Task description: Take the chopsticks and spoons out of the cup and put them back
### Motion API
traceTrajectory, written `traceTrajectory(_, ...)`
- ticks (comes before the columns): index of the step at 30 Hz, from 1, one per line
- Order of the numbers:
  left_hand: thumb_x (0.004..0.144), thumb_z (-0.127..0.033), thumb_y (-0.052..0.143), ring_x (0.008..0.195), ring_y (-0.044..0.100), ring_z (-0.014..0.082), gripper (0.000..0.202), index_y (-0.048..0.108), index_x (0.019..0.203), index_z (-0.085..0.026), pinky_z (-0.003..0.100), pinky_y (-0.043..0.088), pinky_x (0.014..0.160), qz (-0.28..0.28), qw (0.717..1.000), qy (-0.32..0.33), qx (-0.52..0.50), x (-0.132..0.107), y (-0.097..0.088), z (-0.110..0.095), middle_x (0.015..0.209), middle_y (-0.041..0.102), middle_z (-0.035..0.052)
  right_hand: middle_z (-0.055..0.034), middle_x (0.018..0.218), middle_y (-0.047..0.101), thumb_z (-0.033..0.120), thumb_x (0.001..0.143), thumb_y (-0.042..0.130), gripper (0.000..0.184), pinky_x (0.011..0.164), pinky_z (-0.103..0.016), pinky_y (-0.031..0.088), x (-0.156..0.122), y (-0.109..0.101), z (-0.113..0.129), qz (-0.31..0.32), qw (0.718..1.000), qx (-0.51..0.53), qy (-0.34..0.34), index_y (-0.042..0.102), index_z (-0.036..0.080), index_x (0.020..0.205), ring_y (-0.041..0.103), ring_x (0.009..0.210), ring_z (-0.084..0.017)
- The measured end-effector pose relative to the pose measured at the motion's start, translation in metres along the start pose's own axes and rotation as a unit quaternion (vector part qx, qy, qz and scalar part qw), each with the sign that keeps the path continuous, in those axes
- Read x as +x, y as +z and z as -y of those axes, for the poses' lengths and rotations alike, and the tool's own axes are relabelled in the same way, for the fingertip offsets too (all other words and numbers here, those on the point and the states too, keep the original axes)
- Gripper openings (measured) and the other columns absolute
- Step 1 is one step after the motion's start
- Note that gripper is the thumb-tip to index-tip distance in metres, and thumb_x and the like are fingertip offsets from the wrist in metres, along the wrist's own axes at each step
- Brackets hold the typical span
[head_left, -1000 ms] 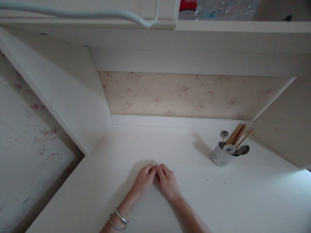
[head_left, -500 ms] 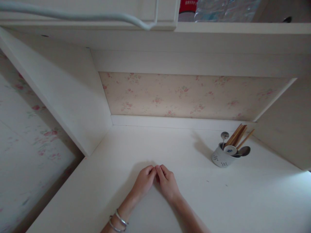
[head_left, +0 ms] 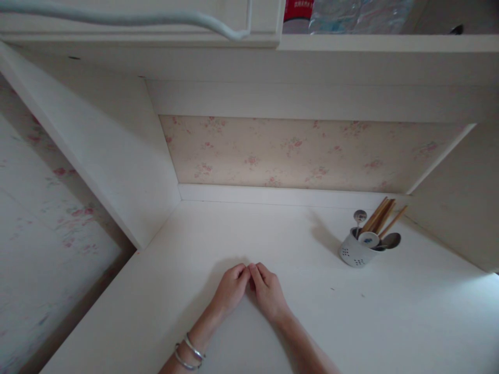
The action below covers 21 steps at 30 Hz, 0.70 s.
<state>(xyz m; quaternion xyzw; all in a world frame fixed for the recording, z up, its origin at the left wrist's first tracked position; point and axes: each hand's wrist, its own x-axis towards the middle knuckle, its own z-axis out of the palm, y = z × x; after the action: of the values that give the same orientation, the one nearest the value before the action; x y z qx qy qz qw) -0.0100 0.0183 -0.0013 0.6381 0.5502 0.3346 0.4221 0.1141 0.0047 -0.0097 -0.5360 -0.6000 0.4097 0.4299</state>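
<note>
My left hand (head_left: 232, 287) rests on the white tabletop (head_left: 202, 234) with its fingers curled closed; two silver bangles (head_left: 189, 351) circle that wrist. Beside it, my right hand (head_left: 267, 291) is also closed, its thumb lying along the curled fingers. The two hands meet at the thumbs and forefingers, and no object shows in either. To the right and farther back stands a white perforated utensil holder (head_left: 355, 254), apart from both hands. It contains wooden chopsticks (head_left: 380, 215), a metal spoon (head_left: 392, 240), a small round-headed metal utensil (head_left: 359, 216) and a white spoon with a blue mark (head_left: 368, 239).
An overhead cabinet (head_left: 218, 65) spans the top, with a white cable (head_left: 156, 19) across its front and plastic-wrapped items (head_left: 351, 16) on its open shelf. White side panels (head_left: 101, 140) flank the tabletop. Floral wallpaper (head_left: 288, 153) covers the back.
The view has shifted very slightly. Both hands keep the same closed pose, and the utensil holder stays in place.
</note>
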Motion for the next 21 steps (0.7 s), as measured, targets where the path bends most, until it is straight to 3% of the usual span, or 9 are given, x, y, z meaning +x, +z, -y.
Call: traceTrajectory(21,0.09,-0.045,0.038,0.067,0.052,0.0167,0.038,0.054,0.068,-0.019,0.027,0.038,0.065,-0.006,1.0,0.0,0.005,0.0005,0.0005,0.0005,0.067,0.059,0.0017,0.0047,0.058,0.048,0.05,0.097,0.038,0.042,0.056,-0.024,0.031,0.0008,0.0006,-0.0016,-0.003,1.0,-0.014,-0.005,0.053,0.022,0.07,0.044,0.056,-0.013)
